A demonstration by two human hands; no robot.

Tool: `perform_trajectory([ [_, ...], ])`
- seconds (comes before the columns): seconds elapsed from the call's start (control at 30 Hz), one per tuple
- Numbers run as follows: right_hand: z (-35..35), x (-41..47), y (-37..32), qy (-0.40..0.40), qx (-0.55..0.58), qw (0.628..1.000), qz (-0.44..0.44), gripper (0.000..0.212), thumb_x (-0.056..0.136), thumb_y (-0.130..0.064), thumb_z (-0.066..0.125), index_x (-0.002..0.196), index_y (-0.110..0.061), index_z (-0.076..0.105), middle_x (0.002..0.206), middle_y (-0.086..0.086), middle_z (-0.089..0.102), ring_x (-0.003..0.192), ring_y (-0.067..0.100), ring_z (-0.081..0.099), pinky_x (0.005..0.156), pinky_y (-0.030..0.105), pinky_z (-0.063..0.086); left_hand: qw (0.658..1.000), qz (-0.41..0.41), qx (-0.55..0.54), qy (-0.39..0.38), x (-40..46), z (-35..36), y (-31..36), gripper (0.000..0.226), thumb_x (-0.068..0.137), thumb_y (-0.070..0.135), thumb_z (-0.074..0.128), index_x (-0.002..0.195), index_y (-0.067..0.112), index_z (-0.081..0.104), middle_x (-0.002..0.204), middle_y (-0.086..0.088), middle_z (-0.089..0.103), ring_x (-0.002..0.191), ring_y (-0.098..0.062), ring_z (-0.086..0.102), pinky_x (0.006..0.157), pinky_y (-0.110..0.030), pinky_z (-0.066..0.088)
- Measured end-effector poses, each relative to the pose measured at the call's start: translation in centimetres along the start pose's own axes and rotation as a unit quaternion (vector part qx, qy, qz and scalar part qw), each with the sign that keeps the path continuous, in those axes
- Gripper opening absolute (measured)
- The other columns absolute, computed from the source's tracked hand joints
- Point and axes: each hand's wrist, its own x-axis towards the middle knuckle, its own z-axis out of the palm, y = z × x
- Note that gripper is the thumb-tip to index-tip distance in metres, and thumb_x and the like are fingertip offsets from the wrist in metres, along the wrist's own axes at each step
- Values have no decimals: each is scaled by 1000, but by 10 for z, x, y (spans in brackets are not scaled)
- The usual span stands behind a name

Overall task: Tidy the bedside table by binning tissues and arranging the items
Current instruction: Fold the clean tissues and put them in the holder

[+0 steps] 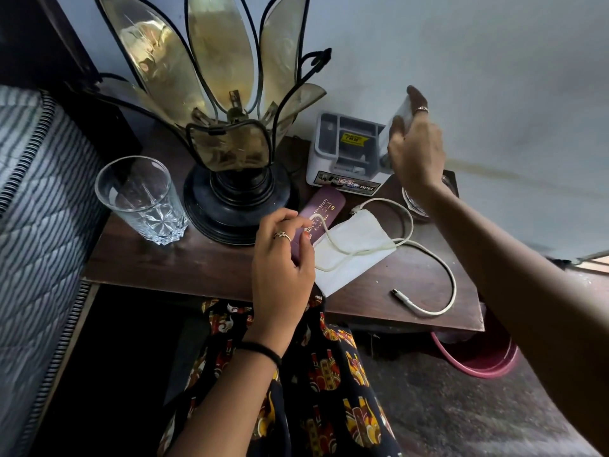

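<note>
On the dark wooden bedside table [184,262] a white tissue [354,250] lies flat near the front edge. A white charging cable [425,252] loops over it. A maroon spectacle case [321,211] lies beside the tissue, partly under my left hand [283,262], whose fingers rest on the case and pinch the cable's end. My right hand [417,150] is raised at the back right and grips a clear glass tumbler [397,127], tilted over a grey plastic organiser box [342,153].
A petal-shaped glass lamp [227,127] on a black base stands mid-table. An empty clear glass [141,199] stands at the left. A second glass object [413,201] shows under my right wrist. A pink bin [484,361] sits below the table's right end. A striped mattress [36,225] borders the left.
</note>
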Motion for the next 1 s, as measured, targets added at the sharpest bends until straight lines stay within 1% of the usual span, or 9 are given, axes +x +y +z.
perform_trajectory([
  [0.1,-8,-6,1,-25,66,997,14,62,95,-37,38,150,-29,11,110,16,65,98,32,61,92,46,47,1000,-14,-24,12,0,0,1,16,91,4,54,99,5,67,112,-4,54,95,-18,61,81,-25,51],
  [0.23,-26,-39,9,38,99,994,-14,64,94,-33,42,149,-14,16,148,12,39,131,27,42,109,41,32,998,-33,-35,40,-1,-3,0,19,92,3,50,101,5,66,111,0,52,89,-20,61,76,-37,53],
  [0.3,-33,-69,17,69,82,993,-45,50,92,-22,47,138,-8,36,136,14,47,123,30,47,103,40,33,998,-41,-35,43,-1,-5,2,20,92,3,49,102,5,66,111,2,51,89,-18,60,75,-34,53],
  [0.37,-37,-105,27,44,57,993,-90,32,86,-7,50,117,-4,53,115,18,55,106,34,51,92,39,37,998,-42,-31,40,-3,-8,4,20,92,2,48,103,5,65,112,0,52,92,-16,59,76,-28,51],
  [0.5,-37,-172,51,-139,30,984,-110,22,80,7,54,95,-5,65,101,13,60,96,31,54,84,29,38,999,-43,-7,16,-9,-10,7,22,93,3,47,105,6,65,113,-5,53,93,-19,60,76,-28,51],
  [0.63,-29,-197,59,-238,22,959,-152,24,88,-2,57,109,-7,68,114,10,65,106,30,58,93,35,44,998,-50,37,-5,-19,-10,12,23,95,13,43,106,15,63,105,-3,58,84,-21,61,67,-28,48],
  [0.77,-19,-193,59,-314,-57,913,-254,38,92,-15,56,130,-11,56,137,8,54,131,25,46,109,32,36,987,-145,68,-34,-25,-5,18,34,96,40,37,113,15,51,79,-5,66,79,-29,65,61,-40,49],
  [0.9,-18,-180,54,-270,-133,885,-355,34,91,-14,54,123,-2,59,122,13,63,118,32,57,98,39,48,982,-163,80,-56,-28,0,24,39,93,43,43,114,11,48,64,2,60,77,-30,65,61,-40,46],
  [1.0,-15,-176,50,-278,-198,857,-387,36,93,-17,40,124,-5,54,123,11,57,119,32,52,102,38,41,981,-163,87,-56,-25,3,18,29,94,37,51,104,11,55,70,0,63,77,-28,65,63,-36,46],
])
